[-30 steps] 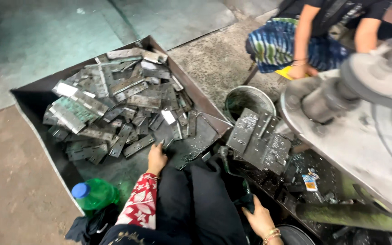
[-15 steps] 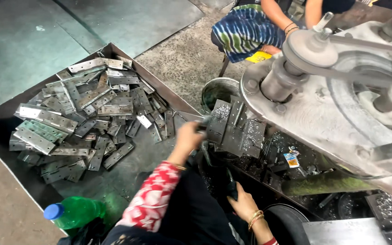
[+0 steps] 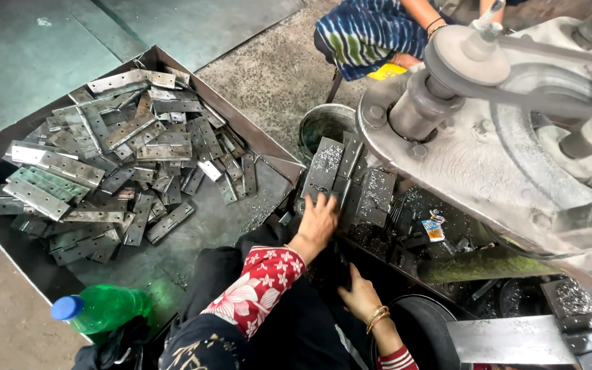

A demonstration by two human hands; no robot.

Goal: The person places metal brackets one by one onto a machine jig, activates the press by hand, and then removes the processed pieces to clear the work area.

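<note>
One head-worn camera looks steeply down, close over the person's lap

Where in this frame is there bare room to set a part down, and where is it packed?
Bare sheet shows at the near right of the metal tray, between the heap of hinge plates and the left hand. The ledge by the machine is crowded with stacked plates; the right hand sits in clutter.

Dull grey metal hinge plates (image 3: 340, 175) carry glittering swarf; the heaped hinges (image 3: 114, 161) look smoother, some brighter. The green bottle (image 3: 107, 308) is glossy plastic; the floor (image 3: 268, 75) is rough concrete.
</note>
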